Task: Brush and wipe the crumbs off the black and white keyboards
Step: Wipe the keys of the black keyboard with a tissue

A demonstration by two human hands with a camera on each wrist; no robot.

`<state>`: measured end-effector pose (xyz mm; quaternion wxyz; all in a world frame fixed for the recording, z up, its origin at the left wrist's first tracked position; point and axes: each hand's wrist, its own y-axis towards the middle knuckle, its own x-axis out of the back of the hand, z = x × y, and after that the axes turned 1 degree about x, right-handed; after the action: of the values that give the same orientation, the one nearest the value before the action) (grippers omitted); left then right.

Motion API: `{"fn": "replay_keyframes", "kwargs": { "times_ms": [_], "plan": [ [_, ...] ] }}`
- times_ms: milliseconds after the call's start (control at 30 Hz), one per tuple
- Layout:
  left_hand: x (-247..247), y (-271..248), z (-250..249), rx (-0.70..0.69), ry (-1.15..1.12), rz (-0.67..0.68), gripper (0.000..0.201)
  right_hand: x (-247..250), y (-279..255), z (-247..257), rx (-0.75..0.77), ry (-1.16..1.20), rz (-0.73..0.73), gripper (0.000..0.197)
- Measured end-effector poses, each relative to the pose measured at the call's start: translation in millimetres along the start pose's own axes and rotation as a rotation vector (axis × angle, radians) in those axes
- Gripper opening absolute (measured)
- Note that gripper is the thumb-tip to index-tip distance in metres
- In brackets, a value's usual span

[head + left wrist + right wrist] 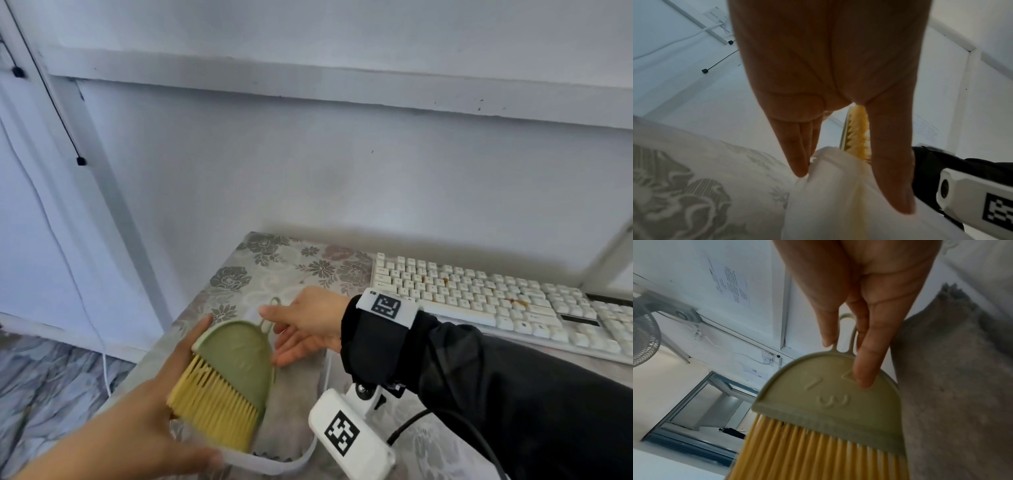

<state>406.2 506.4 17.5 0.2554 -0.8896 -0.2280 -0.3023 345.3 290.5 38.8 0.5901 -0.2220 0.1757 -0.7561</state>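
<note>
Closest to the head camera, the left hand cradles a white dustpan with a green brush nested in it, straw-yellow bristles pointing near and left; its fingers lie fairly straight along the pan's sides, as the left wrist view shows. From the right, the right hand reaches in: thumb and fingers pinch the loop handle at the brush's far end, the forefinger lying flat on the green back.

My read is that the step is drawing the brush out of the pan. It would go best pulled along its own length, far and right, with the left hand keeping the pan level so nothing tips out; dark specks already show at the pan's near lip.

Farther right lies the white keyboard, brown crumbs scattered across its middle keys. No black keyboard is in view. All this rests on a table with a flowered cloth, whose left edge drops to the floor just beside the pan, so sweeping should run rightward, inward. Open cloth lies between hands and keyboard; a wall stands close behind the table's far edge
</note>
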Motion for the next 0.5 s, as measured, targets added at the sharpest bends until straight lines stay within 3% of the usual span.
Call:
{"fn": "replay_keyframes", "kwargs": {
  "times_ms": [100, 167, 267, 367, 500],
  "plan": [
    [-5, 3, 1, 0.037, 0.008, 0.002, 0.131, 5, -2, 2, 0.219, -0.529, -0.128, 0.037],
    [-9, 5, 6, 0.025, 0.001, -0.040, 0.129, 4, -7, 1, 0.335, -0.949, -0.136, 0.033],
    [-8, 2, 1, 0.008, -0.078, -0.059, 0.118, -4, -15, -13, 0.341, -1.430, -0.133, 0.028],
    [-8, 0, -4, -0.053, -0.162, -0.047, 0.131, -6, -14, -27, 0.270, -1.492, -0.119, 0.028],
    [-8, -1, -5, -0.055, -0.162, -0.078, 0.126, -3, -8, -31, 0.250, -1.398, -0.096, 0.044]
  ]
}}
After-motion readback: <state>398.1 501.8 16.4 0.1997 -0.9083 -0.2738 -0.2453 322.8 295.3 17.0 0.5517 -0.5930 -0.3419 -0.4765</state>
